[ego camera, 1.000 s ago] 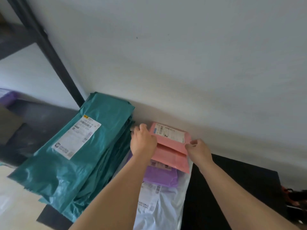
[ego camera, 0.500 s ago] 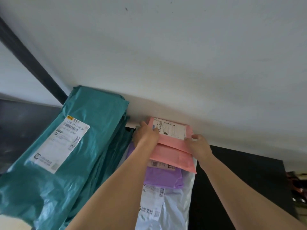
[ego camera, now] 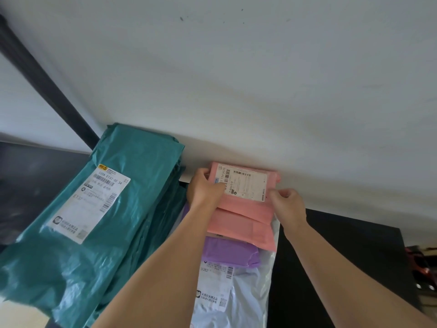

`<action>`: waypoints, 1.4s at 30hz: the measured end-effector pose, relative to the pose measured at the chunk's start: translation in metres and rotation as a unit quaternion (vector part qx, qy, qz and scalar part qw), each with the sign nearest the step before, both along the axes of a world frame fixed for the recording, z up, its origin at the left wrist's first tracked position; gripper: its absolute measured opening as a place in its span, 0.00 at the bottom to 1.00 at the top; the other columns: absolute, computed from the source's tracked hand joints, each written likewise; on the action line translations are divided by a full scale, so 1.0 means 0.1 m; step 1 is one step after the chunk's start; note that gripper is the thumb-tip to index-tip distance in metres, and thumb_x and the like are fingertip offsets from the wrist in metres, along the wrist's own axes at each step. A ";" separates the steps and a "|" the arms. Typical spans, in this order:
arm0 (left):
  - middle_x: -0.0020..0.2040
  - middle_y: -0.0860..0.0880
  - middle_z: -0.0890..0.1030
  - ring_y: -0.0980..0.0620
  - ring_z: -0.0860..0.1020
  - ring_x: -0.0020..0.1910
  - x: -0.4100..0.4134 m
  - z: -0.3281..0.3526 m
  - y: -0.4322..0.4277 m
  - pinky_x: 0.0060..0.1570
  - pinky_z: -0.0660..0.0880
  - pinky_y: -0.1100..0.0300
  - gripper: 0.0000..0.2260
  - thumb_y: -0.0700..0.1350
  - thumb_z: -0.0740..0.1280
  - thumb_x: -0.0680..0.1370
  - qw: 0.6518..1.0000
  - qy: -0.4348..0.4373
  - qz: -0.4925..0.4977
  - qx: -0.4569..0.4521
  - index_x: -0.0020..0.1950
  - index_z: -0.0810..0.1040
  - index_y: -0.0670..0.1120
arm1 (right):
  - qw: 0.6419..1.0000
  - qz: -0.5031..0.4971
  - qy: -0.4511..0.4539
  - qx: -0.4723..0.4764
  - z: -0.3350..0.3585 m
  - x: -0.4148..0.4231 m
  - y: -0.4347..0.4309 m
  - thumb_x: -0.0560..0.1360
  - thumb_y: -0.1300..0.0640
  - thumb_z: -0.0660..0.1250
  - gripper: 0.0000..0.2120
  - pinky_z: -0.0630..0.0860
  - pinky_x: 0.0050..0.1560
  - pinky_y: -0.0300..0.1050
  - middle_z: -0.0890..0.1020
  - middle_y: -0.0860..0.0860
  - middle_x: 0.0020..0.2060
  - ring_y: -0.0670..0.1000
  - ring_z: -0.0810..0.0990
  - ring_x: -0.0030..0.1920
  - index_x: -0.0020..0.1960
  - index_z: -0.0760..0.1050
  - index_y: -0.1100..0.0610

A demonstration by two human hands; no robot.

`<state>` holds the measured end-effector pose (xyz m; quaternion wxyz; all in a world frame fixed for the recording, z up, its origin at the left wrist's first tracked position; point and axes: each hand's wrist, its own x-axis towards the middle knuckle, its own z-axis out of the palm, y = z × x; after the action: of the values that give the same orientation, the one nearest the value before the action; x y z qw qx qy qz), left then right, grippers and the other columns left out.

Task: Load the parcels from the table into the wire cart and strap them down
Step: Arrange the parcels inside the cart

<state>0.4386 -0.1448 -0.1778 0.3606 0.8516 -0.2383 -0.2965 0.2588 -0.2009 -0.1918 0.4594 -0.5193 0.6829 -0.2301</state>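
A small pink parcel (ego camera: pixel 246 183) with a white label lies on top of a pile against the white wall. My left hand (ego camera: pixel 204 189) grips its left edge and my right hand (ego camera: pixel 287 202) pinches its right edge. Under it lie another pink parcel (ego camera: pixel 243 228), a purple parcel (ego camera: pixel 230 253) and a white parcel (ego camera: pixel 238 292). A stack of large teal parcels (ego camera: pixel 94 216) with a white label lies to the left on the black table (ego camera: pixel 331 256). No wire cart or strap is in view.
The white wall (ego camera: pixel 236 91) stands directly behind the parcels. A black post (ego camera: pixel 47 88) runs diagonally at the left. Something red (ego camera: pixel 421 263) sits beyond the table's right edge.
My view has shifted closer to the pile. Both hands stay on the top pink parcel's edges, and my right hand has slid a little higher along its right edge.
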 end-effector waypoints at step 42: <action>0.39 0.56 0.76 0.57 0.76 0.38 -1.15 0.20 -0.11 0.33 0.67 0.62 0.13 0.55 0.68 0.75 0.983 0.099 -0.101 -0.116 0.51 0.72 0.47 | 0.974 -0.201 -0.099 -0.029 0.28 -1.15 0.54 0.78 0.48 0.63 0.07 0.74 0.40 0.42 0.81 0.48 0.42 0.46 0.78 0.43 0.47 0.75 0.51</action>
<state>0.3235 -0.1560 -0.1582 0.4467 0.7421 -0.3195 -0.3844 0.1438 -0.1474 -0.1635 0.4544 -0.3590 0.7173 -0.3875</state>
